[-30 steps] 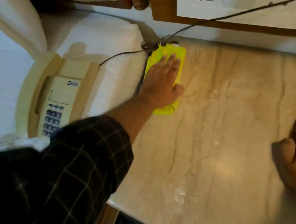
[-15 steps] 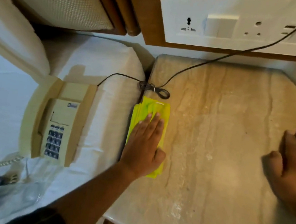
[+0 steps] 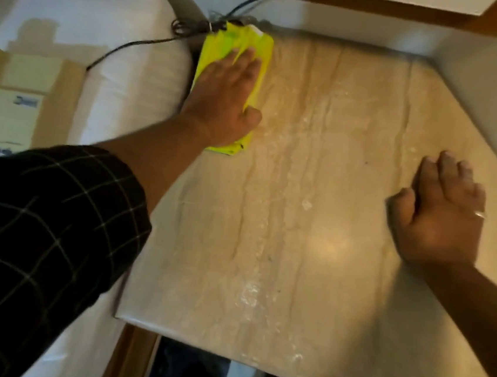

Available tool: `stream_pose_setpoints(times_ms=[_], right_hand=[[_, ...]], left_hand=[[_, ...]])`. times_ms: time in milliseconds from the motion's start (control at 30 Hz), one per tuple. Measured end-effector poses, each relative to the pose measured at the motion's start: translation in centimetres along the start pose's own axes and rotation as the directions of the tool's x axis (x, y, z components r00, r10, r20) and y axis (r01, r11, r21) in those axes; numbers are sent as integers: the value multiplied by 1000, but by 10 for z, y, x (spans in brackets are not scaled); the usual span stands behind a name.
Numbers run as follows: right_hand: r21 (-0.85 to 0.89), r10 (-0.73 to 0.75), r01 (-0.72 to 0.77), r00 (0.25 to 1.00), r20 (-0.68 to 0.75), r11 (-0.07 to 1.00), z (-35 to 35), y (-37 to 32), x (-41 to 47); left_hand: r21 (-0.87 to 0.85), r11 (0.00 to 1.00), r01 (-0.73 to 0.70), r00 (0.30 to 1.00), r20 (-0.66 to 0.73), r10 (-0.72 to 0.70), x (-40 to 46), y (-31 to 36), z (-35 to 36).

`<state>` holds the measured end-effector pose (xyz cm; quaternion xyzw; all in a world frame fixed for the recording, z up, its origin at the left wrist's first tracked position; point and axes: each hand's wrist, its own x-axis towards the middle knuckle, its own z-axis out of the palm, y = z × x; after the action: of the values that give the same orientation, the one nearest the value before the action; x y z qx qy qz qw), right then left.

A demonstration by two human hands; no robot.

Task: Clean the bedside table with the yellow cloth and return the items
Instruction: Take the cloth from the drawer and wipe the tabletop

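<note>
Now yellow cloth (image 3: pixel 263 47) flat under left hand (image 3: pixel 224 100) fingers (image 3: pixel 248 62)

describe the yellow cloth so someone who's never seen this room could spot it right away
Find the beige marble bedside table beside the white bed. At its far left corner, next to a coiled black cable, the left hand presses flat on the yellow cloth. It is folded, and the only bright thing there.

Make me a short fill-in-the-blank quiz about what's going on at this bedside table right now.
1. The left hand presses a cloth coloured ____.
2. The cloth lies at the table's far ____ corner.
3. The right hand wears a ____.
4. The phone sits on the ____.

Missing words: yellow; left; ring; bed
</note>
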<state>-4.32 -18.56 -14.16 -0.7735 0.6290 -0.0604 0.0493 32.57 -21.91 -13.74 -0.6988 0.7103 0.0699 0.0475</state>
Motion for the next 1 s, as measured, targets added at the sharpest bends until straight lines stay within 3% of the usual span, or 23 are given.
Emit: stream_pose_setpoints(times_ms=[300,400,500,700,867,1000], right_hand=[[13,53,-55,993,103,998,-14,-5,-1],[29,55,-58,994,96,998,-14,-5,0],[25,66,-69,992,106,997,-12,-3,0],[10,41,-42,996,82,999,-2,1,1],[-17,81,-80,992,92,997,-15,-9,-1],[8,131,-132,988,76,991,-8,-21,-4]], left_hand=[[-65,997,-37,999,-40,35,-28,8,0],[-79,997,-14,1000,7,15,-43,11,-3],[-58,998,-14,1000,26,16,-27,6,-11],[-26,999,24,997,-66,-25,31,-15,-2],[-144,990,-4,992,-123,-14,21,-9,-7],[-241,970,-15,991,-135,-19,-49,2,1]])
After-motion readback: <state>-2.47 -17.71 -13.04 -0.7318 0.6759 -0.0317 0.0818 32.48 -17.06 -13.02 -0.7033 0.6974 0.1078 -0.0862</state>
